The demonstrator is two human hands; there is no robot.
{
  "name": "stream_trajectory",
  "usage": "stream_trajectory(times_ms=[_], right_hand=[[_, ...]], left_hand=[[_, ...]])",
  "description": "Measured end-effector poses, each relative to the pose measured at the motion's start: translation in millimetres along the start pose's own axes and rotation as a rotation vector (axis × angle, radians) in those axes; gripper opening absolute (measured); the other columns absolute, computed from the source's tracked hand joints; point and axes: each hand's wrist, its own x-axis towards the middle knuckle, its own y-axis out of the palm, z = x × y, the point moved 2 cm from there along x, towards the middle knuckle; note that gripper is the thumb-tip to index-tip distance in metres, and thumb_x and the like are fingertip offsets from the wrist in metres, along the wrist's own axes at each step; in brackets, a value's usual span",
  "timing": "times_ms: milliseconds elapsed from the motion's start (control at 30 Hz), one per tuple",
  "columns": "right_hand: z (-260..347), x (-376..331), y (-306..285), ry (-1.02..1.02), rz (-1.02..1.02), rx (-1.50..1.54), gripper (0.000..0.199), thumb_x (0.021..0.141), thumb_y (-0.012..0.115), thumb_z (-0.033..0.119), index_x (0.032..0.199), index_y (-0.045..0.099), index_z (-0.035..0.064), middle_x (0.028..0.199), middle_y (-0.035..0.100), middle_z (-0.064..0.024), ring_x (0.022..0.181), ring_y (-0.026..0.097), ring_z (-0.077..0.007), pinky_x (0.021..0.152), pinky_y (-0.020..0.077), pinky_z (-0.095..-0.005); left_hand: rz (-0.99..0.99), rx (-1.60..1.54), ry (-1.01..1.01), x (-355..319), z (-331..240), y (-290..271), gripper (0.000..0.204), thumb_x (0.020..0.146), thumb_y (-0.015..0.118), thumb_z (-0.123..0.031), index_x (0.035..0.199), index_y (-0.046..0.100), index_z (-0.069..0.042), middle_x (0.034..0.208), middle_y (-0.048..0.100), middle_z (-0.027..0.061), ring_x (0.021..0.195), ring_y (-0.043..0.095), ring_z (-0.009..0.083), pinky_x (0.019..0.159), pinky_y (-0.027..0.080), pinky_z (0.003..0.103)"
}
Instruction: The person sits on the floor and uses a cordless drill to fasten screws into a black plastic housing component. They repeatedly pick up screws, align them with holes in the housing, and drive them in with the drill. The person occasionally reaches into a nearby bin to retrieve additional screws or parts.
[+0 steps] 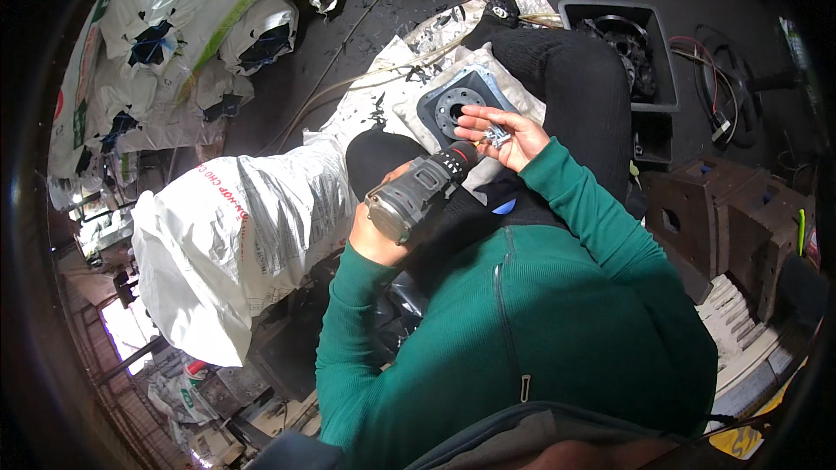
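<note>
In my left hand (374,235) is a grey and black cordless drill (414,196), its chuck turned toward the far right. My right hand (509,137) is cupped, with several small silver screws (497,135) in it. Just beyond both hands, a square dark part with a round grey flange (461,104) and a centre hole rests on a pale cushion (514,87) by my legs. The fingertips of my right hand reach over the flange's near edge; whether they touch it, I cannot tell. The drill's tip is hidden near my right hand.
Stuffed white sacks (174,43) are piled at the far left, and a large white sack (244,235) stands by my left arm. At the far right is a black bin (662,61) of dark parts. Brown metal blocks (718,218) sit on the right. Cables (357,35) cross the floor.
</note>
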Motion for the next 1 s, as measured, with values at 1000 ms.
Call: stream_trajectory(times_ms=[1000], right_hand=[[-4,13,-10,0.138,-0.199,-0.408,0.033,0.087,0.068,0.013,0.116,0.058,0.0018,0.097,0.066,-0.0045,0.084,0.065,-0.0098,0.073,0.0579,-0.022]], left_hand=[[0.171,-0.074,-0.224,2,16,-30,0.051,0.072,0.07,-0.004,0.12,0.055,0.002,0.107,0.066,0.0147,0.097,0.065,0.0255,0.086,0.05,0.033]])
